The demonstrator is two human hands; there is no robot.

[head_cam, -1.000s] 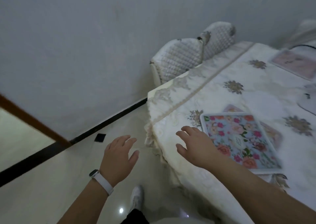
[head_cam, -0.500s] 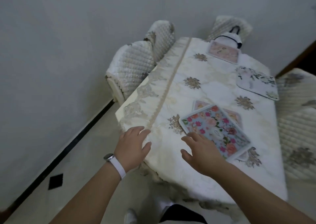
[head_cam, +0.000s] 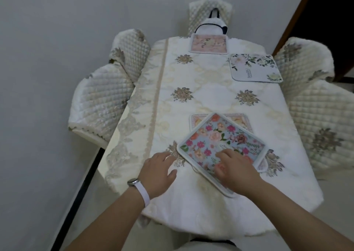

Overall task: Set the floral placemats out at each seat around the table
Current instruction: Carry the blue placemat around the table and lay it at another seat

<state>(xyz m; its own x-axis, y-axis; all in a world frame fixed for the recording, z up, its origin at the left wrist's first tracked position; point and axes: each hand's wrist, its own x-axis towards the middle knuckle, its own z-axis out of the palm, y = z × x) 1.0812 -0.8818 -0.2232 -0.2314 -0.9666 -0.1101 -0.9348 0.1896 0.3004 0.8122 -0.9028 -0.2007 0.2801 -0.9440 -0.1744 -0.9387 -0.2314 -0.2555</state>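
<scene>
Two quilted cream chairs (head_cam: 101, 105) stand along the table's left side, against the wall. The left hand (head_cam: 159, 172), a white band (head_cam: 140, 190) on its wrist, lies palm down on the cream embroidered tablecloth (head_cam: 208, 97) with the fingers loose and spread, holding nothing; its fingertips reach just beside the near left corner of the blue floral placemat (head_cam: 210, 135). That placemat lies skewed at the near end of the table, right of the centre line, overlapping a pink-bordered placemat (head_cam: 239, 119) that lies square beneath it. The right hand (head_cam: 236, 171) rests on top of the blue mat's near right part, fingers slightly bent with the tips and thumb pressing on its surface, not wrapped round the edge. At the far end lies a pale pink placemat (head_cam: 208, 44), and right of it, at the far right seat, a white placemat with green leaves (head_cam: 254, 68). More quilted chairs (head_cam: 316, 120) line the right side.
</scene>
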